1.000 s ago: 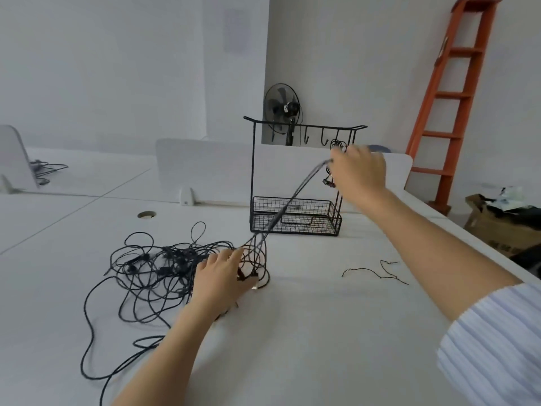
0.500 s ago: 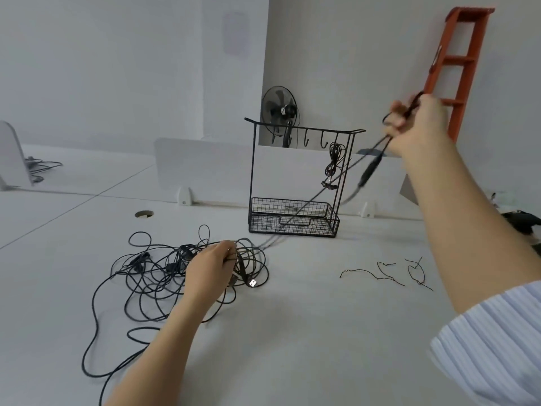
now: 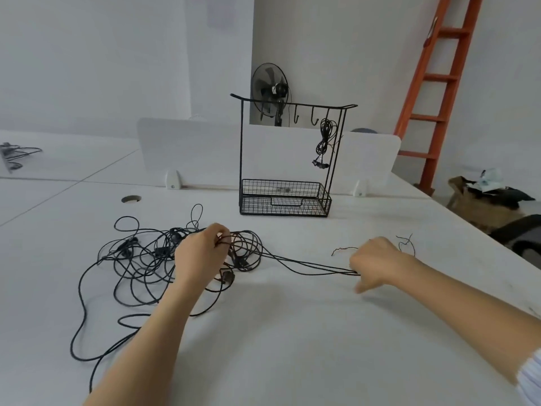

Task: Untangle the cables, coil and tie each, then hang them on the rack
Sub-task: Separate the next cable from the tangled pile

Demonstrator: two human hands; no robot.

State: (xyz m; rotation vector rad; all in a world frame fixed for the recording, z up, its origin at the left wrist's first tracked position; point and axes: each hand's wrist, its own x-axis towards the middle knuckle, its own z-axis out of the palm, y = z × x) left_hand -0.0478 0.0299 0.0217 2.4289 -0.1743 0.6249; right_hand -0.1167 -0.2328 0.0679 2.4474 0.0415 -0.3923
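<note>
The left grip (image 3: 202,253) pinches the right edge of the tangle (image 3: 161,251) on the table (image 3: 292,332). The right grip (image 3: 377,265), fingers curled, holds strands (image 3: 304,265) stretched low from the tangle.

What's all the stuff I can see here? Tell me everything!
table: one, white, underneath
rack: one, black wire, back of table
tangled cables: one pile, black, table's left side
stretched strands: few, black, running rightward from pile
coiled cable: one, black, hanging on rack's rightmost hook
wire ties: at least two, dark, table's right side
fan: one, black, behind rack
ladder: one, orange, against right wall
left hand: one, gripping the pile
right hand: one, pinching the strands
</note>
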